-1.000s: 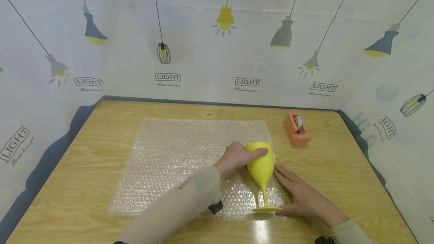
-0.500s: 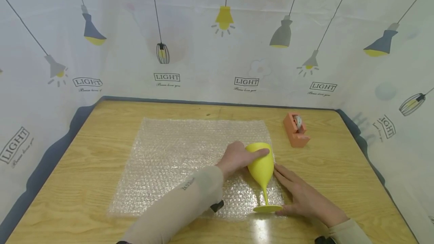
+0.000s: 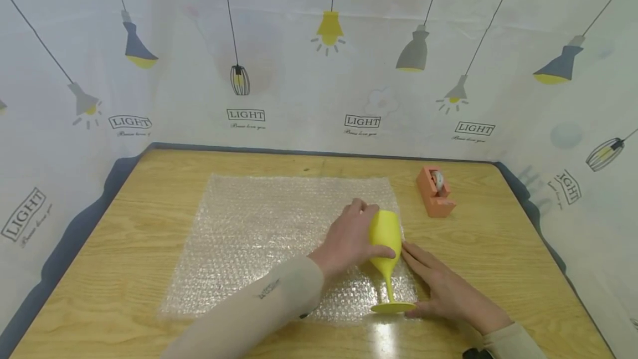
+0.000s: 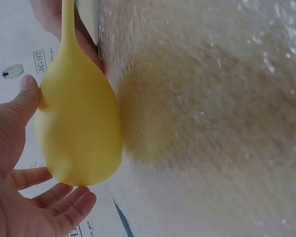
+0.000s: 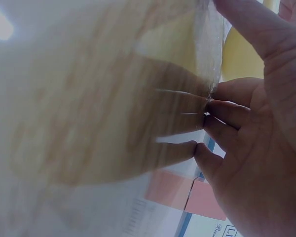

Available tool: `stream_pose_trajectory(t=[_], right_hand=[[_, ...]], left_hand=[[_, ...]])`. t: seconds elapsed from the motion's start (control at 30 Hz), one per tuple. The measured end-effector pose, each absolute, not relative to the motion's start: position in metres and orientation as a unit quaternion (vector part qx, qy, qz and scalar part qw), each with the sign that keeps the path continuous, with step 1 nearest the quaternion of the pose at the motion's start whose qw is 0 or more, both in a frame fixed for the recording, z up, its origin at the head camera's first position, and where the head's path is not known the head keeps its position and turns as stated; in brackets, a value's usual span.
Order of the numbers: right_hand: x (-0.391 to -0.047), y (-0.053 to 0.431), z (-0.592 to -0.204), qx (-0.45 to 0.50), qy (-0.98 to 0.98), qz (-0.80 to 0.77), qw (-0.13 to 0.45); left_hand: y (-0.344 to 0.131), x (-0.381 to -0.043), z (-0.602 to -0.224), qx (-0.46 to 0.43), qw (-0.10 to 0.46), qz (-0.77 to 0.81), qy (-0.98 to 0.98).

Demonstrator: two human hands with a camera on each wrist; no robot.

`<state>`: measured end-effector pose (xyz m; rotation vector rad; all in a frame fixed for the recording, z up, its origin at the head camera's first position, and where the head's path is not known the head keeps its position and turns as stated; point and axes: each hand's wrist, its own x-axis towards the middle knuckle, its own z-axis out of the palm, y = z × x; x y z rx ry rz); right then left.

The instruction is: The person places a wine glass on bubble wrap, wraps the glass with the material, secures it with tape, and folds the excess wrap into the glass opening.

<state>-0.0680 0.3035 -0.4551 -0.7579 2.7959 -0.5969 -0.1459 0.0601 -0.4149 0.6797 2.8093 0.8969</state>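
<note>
A yellow goblet (image 3: 386, 237) lies on its side on a sheet of bubble wrap (image 3: 279, 215), near the right edge. Its bowl points to the back of the table and its foot to the front. My left hand (image 3: 349, 237) holds the bowl; in the left wrist view the thumb (image 4: 27, 96) is against its side and the fingertips are at the rim. My right hand (image 3: 443, 287) rests at the wrap's right edge beside the goblet, fingers extended, thumb near the foot. The right wrist view shows those fingertips (image 5: 227, 94) touching the sheet's edge.
An orange tape dispenser (image 3: 435, 193) with a roll of tape stands at the back right of the wooden table (image 3: 498, 226). A cloth backdrop (image 3: 299, 82) printed with lamps surrounds the table's back and sides.
My left hand has shifted on the bowl: its thumb moved down from near the rim toward the stem end, while its fingers went up to the rim. The right hand stays put.
</note>
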Motion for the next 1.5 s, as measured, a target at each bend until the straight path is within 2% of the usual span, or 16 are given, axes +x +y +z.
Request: stream_pose_trajectory(t=[0.13,0.53,0.77,0.9,1.07,1.5], right_hand=[[-0.068,0.303,-0.455,-0.256,0.942,-0.198,0.09],[-0.071,0.304,-0.453,-0.248,0.934,-0.228,0.115],[-0.078,0.307,-0.447,-0.237,0.925,-0.291,0.063],[-0.082,0.305,-0.444,-0.202,0.905,-0.37,0.054],[-0.088,0.302,-0.441,-0.145,0.88,-0.446,0.077],[-0.1,0.3,-0.437,-0.004,0.801,-0.57,0.184]], left_hand=[[0.059,-0.144,-0.416,0.247,0.036,0.272,0.929],[0.06,-0.144,-0.417,0.259,0.021,0.246,0.934],[0.061,-0.145,-0.418,0.258,0.021,0.237,0.936],[0.063,-0.146,-0.419,0.256,0.023,0.231,0.938],[0.065,-0.147,-0.419,0.253,0.024,0.23,0.939],[0.068,-0.146,-0.416,0.257,0.026,0.23,0.938]])
